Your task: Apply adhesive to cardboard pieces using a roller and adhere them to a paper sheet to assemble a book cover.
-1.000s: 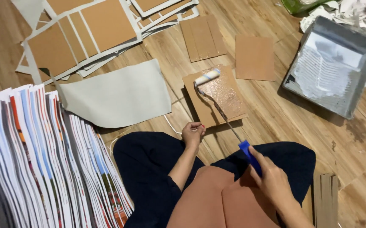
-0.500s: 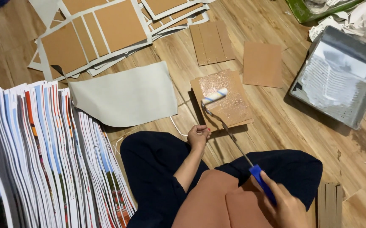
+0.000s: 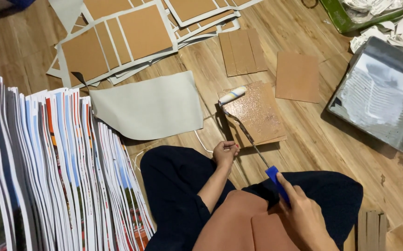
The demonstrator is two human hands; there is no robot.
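Note:
My right hand (image 3: 306,214) grips the blue handle of a small paint roller (image 3: 232,95). The roller's head lies on the far left corner of a brown board (image 3: 257,114) that shines wet with glue, on the wooden floor. My left hand (image 3: 224,152) has its fingers curled and presses on the near left edge of that board. My legs in dark trousers are crossed below. A dry brown board (image 3: 297,76) lies just beyond on the right.
A grey roller tray (image 3: 381,93) with white glue sits at the right. A grey sheet (image 3: 150,107) lies left of the board. Several fanned printed sheets (image 3: 48,167) fill the left. Framed brown boards (image 3: 118,37) lie at the back, wooden strips (image 3: 371,230) near right.
The roller's head has moved back toward the board's far left corner. My view has shifted, so everything sits further right and lower. My left hand stays on the board's edge.

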